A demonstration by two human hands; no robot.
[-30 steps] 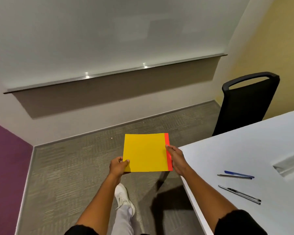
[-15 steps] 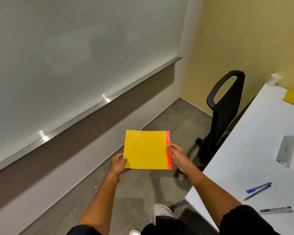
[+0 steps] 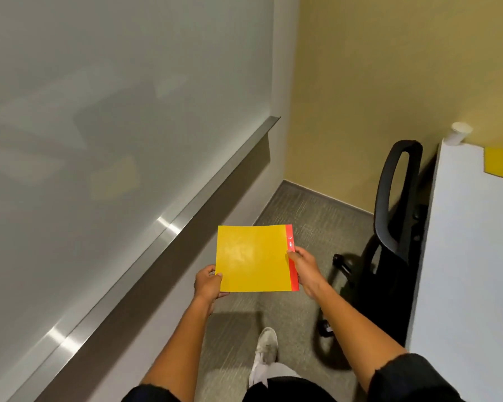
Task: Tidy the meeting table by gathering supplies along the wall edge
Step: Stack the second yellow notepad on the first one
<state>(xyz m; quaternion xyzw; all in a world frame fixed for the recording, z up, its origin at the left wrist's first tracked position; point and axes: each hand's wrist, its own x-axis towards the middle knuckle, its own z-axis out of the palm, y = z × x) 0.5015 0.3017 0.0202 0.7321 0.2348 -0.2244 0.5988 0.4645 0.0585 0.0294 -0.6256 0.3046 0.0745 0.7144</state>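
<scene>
The left hand (image 3: 209, 281) and right hand (image 3: 304, 266) are each pinching a side edge of the yellow sheet (image 3: 251, 258), carrying it level above the carpet; probably light and floppy, so two-edge support suits; the table (image 3: 462, 256) is lying far right

No legible text, label, brand, number or sign. Sole candidate: small white marks on the red edge strip (image 3: 290, 242) of the flat yellow square sheet (image 3: 251, 258), at the strip's 12 o'clock end, just above the right hand's (image 3: 304, 266) thumb; too small and blurred to make out.
</scene>
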